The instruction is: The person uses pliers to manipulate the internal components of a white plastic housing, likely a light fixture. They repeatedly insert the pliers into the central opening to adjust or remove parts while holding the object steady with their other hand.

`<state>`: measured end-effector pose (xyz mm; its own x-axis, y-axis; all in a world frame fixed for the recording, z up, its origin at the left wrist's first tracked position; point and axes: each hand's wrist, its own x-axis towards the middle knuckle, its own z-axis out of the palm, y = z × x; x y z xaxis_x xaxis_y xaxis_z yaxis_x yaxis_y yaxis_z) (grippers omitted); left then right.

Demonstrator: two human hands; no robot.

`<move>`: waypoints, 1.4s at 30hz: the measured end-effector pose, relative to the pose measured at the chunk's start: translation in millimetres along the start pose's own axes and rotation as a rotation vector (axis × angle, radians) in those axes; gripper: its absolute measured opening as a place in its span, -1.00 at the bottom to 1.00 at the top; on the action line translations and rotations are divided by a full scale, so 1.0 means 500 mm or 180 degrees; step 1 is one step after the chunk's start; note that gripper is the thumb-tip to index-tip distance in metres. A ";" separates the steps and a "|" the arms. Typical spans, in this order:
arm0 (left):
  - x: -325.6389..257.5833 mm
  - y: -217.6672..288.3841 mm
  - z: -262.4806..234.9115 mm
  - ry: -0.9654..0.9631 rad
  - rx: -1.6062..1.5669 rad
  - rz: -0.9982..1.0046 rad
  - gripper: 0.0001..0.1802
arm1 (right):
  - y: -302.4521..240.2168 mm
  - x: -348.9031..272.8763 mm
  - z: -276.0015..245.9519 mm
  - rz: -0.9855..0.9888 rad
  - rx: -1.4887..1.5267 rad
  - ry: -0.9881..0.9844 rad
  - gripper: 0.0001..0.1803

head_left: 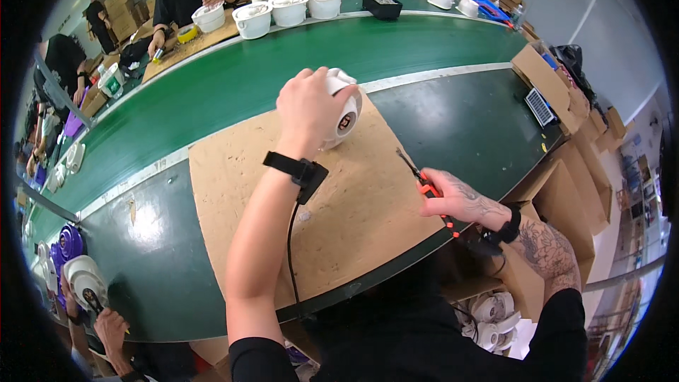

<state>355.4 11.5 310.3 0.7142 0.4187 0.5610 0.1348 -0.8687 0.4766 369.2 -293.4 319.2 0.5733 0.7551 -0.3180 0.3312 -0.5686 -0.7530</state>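
Observation:
My left hand point(305, 110) is wrapped over the top of a white rounded plastic housing point(344, 127) near the far edge of a brown board point(318, 219). The housing is tilted, with a round opening on its side showing a dark and coppery inside; my fingers hide part of it. Over the board's right edge, my right hand point(458, 198) grips pliers point(428, 188) with red-orange and black handles. Their dark, narrow jaws point away from me, apart from the housing.
A green conveyor belt point(233, 78) curves beyond the board, with white tubs point(290, 10) along its far side. Across it, a person point(198, 0) handles another tub. At lower left, a co-worker's hands hold a white housing point(86, 279). Cardboard boxes point(566, 191) stand at right.

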 end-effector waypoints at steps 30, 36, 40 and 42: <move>0.034 -0.065 -0.055 -0.1720 -0.0978 -0.0582 -0.48 | 0.012 0.081 0.044 -0.0957 -0.1219 0.0079 -0.65; 0.033 -0.071 -0.056 -0.1731 -0.1067 -0.0628 -0.47 | 0.076 0.089 0.050 -0.0689 0.0180 -0.0238 -0.33; 0.032 -0.081 -0.056 -0.1686 -0.1046 -0.0612 -0.45 | 0.075 0.061 0.026 -0.0477 0.0948 -0.0878 -0.31; 0.032 -0.081 -0.054 -0.1696 -0.1054 -0.0629 -0.45 | 0.078 0.039 0.009 -0.0541 0.1399 -0.1015 -0.27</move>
<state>342.8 60.3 318.3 0.9515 0.2995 0.0702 0.1404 -0.6258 0.7672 389.9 -299.2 281.2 0.2620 0.9241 -0.2781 0.0170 -0.2926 -0.9561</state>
